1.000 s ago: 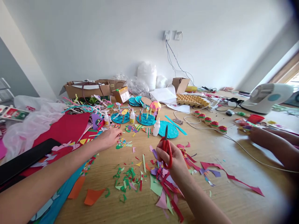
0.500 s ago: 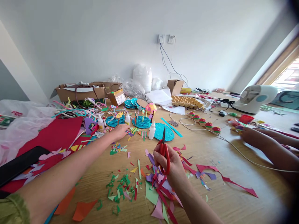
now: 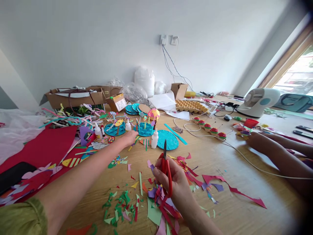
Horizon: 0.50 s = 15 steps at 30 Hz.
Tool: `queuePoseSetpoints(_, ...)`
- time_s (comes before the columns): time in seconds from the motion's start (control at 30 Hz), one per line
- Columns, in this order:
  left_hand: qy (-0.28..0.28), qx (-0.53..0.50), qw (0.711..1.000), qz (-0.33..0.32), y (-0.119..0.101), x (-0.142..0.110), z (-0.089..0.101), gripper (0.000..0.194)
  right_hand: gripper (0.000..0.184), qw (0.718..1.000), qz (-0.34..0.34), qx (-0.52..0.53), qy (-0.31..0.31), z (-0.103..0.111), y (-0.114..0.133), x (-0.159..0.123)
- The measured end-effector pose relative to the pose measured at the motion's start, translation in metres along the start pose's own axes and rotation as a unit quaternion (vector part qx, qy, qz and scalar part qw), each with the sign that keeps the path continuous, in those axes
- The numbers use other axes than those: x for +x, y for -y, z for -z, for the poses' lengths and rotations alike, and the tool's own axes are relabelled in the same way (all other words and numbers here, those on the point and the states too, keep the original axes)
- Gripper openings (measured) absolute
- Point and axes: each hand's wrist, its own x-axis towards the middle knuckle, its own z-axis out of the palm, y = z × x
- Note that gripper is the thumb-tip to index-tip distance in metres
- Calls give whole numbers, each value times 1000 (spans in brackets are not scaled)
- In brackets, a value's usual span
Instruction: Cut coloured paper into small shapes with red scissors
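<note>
My right hand [image 3: 174, 179] grips red-handled scissors [image 3: 166, 171] above a heap of paper scraps [image 3: 156, 195]. Their dark blades point away from me and look closed. My left hand [image 3: 129, 138] reaches far forward, low over the table, and partly covers a colourful paper cut-out [image 3: 134, 143]. The fingers are mostly hidden from me. Beside it stand a white glue bottle [image 3: 154, 139] and another small bottle [image 3: 128, 126]. Behind are two blue discs with upright paper decorations, one [image 3: 144, 130] near my fingertips. A bare blue disc [image 3: 168, 140] lies to the right.
Another person's arms [image 3: 266, 147] rest at the right, near a red cup [image 3: 251, 123]. A white cable [image 3: 241, 151] crosses the table by several red-green balls [image 3: 207, 127]. A fan [image 3: 259, 101], an egg tray [image 3: 190, 106] and red paper [image 3: 46, 143] lie around.
The view has turned slightly right, so the scene sits further left. My left hand has moved a little right over the paper cut-out. My right hand still holds the scissors.
</note>
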Motion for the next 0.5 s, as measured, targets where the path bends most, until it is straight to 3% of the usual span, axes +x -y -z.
queuePoseSetpoints(0.23, 14, 41, 997, -64, -5, 0, 10, 30, 21, 1000, 21, -3, -22, 1, 2, -1)
queuePoseSetpoints(0.5, 8, 56, 990, -133, -23, 0, 9, 29, 19, 999, 30, -12, -18, 0, 0, 0)
